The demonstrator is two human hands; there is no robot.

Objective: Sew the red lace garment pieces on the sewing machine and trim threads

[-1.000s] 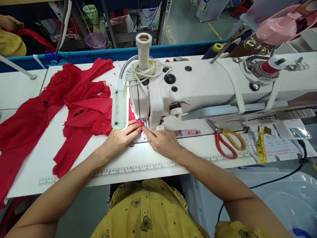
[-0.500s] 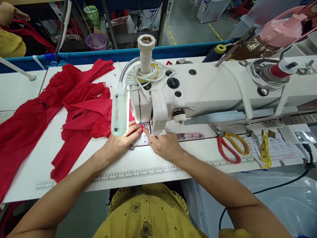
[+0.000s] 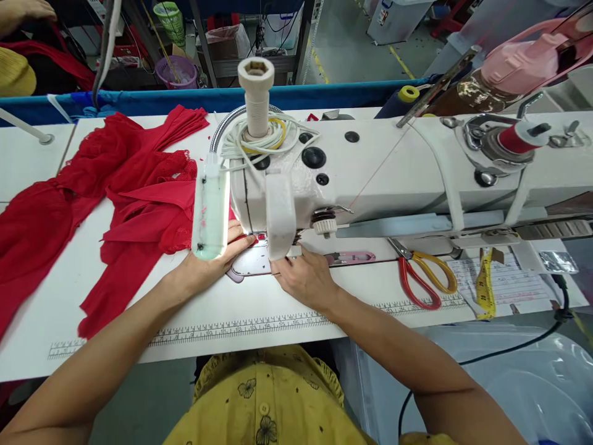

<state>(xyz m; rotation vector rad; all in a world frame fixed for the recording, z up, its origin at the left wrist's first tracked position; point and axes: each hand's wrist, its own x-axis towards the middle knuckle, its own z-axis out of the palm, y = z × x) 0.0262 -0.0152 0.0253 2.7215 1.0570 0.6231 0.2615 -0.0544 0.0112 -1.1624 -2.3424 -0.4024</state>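
Note:
The sewing machine head (image 3: 259, 198) stands over the metal needle plate (image 3: 250, 262). My left hand (image 3: 208, 262) lies left of the needle area, fingers stretched flat, their tips on the edge of the red fabric (image 3: 185, 232). A lit translucent lamp (image 3: 210, 213) partly covers that hand. My right hand (image 3: 306, 278) is just right of the plate, its fingers curled in under the machine head near the presser foot. Its fingertips are partly hidden, and what they pinch does not show. Red lace-edged cloth spreads leftward over the white table (image 3: 176, 290).
Right of my right hand lie pink thread snips (image 3: 354, 257), scissors (image 3: 424, 278) with red and yellow handles, a yellow tape measure (image 3: 485, 287) and a written sheet (image 3: 523, 278). A red thread spool (image 3: 516, 136) sits on the machine. Another person's hand (image 3: 25, 13) shows at top left.
My right fingers have drawn back from the needle and curled beneath the machine head. My left hand still rests by the fabric. The whole view has shifted slightly.

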